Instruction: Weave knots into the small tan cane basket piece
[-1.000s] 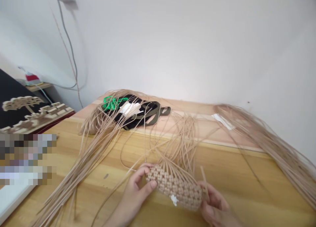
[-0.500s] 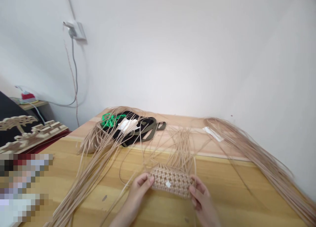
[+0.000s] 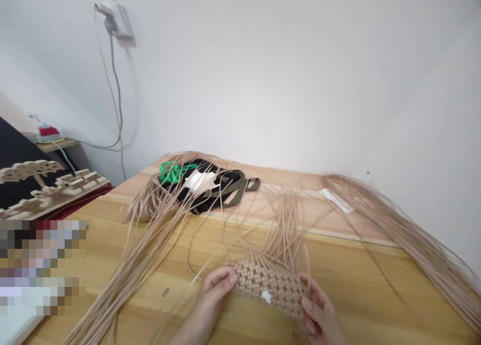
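Observation:
Between my two hands is a beige woven panel (image 3: 278,281) of knotted flat strips, with a small white patch (image 3: 266,297) on its face. My left hand (image 3: 218,290) pinches the panel's left end between thumb and fingers. At the opposite end, my right hand (image 3: 319,307) grips the lower right corner, thumb on the near face. Long loose strips (image 3: 287,225) fan out from the panel's far edge across the tabletop. The fingers behind the panel are partly hidden.
A thick bundle of beige strips (image 3: 124,275) runs down the table's left side. Behind it lie a black bag (image 3: 203,205), green cord (image 3: 171,173) and white paper (image 3: 201,182). Another strip bundle (image 3: 413,240) hangs along the right edge. Wooden cut-out pieces (image 3: 56,192) stand far left.
The panel and both hands sit slightly lower and further right in view, with the panel's right end tilted further down. The whole view has shifted a little. Both hands keep their hold.

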A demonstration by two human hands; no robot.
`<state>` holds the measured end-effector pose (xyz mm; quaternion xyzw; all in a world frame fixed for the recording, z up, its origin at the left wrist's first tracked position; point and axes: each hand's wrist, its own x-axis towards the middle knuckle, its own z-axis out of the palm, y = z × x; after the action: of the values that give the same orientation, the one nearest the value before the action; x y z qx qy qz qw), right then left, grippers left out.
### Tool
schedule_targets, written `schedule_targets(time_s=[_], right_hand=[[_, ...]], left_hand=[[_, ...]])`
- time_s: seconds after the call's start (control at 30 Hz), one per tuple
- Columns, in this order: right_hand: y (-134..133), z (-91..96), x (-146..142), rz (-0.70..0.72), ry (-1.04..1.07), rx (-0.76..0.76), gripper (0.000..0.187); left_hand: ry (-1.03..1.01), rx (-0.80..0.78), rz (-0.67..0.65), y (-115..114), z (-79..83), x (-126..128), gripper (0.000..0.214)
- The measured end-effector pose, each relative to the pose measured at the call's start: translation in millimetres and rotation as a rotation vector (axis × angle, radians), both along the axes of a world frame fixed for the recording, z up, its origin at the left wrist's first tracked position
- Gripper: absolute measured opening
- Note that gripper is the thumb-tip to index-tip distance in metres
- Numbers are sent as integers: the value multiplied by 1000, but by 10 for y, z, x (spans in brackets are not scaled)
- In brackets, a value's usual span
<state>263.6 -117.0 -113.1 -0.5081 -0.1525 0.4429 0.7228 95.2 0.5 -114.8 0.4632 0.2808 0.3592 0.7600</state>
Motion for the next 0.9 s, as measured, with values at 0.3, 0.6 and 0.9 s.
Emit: schedule_targets(time_s=[0.3,0.6,0.9], right_hand=[[-107,-27,89,24,-50,-42,42],[-117,179,1,-4,-24,-69,44],[-122,159,20,11,-13,-63,46]], left_hand=[[-17,17,-46,-3,54,-50,20],[-68,-84,-96,6,4,-73,17],[-58,-119,-101,-11,-25,-80,20]])
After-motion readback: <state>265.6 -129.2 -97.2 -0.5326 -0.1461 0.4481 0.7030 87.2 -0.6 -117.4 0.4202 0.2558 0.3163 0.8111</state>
